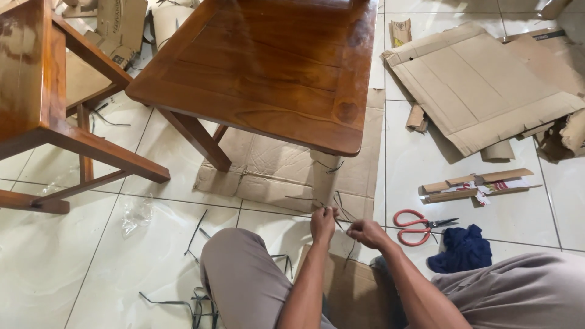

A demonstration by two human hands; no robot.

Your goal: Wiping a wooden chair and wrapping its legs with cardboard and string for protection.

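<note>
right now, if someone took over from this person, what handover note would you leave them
Left hand and right hand are close together low over the floor, both pinching thin dark strips beside the wrapped table leg.
Cardboard sheet lies under the wooden table.
Red-handled scissors and blue cloth lie on the tiles to the right, untouched.
More loose strips lie scattered on the left.

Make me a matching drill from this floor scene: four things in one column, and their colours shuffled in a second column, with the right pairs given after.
Things:
1. scissors, handles
2. cloth beside the scissors
3. table
4. strap between the left hand and right hand

Colours:
A. dark blue
B. black
C. red
D. glossy brown

Pairs: 1-C, 2-A, 3-D, 4-B
</note>
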